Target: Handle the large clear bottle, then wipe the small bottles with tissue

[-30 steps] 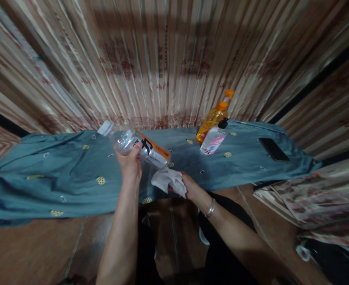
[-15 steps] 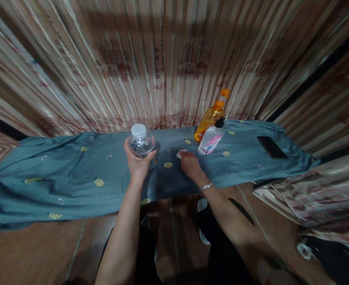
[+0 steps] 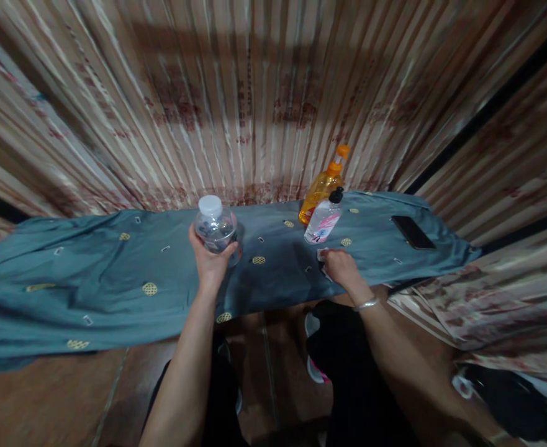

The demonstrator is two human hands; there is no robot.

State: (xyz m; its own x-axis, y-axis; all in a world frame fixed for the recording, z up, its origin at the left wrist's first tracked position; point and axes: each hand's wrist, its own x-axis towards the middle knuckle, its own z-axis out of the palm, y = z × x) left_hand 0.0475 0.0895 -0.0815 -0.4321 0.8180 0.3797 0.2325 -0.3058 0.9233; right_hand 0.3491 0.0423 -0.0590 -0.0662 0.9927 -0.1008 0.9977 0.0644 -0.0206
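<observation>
My left hand [image 3: 211, 264] is wrapped round a clear plastic bottle [image 3: 215, 226] with a wide white cap, which stands upright on the cloth-covered table. In my right hand [image 3: 342, 267] is a small, crumpled white tissue [image 3: 322, 254], pinched in closed fingers low over the cloth; most of it is hidden by the hand. Just beyond that hand stands a clear pump bottle [image 3: 322, 222] with a black top and a pink label. Close behind it is an orange pump bottle [image 3: 317, 189], partly covered by the clear one.
A blue-green cloth [image 3: 100, 261] with yellow pineapple prints covers the long narrow table. On its right part lies a black phone [image 3: 413, 232]. Pleated curtains [image 3: 264, 93] hang behind and at the sides. Below is a brown tiled floor [image 3: 54, 397].
My right hand has moved right and nearer to me with the tissue, away from the left-hand bottle. My left hand keeps its hold. The whole view has shifted slightly.
</observation>
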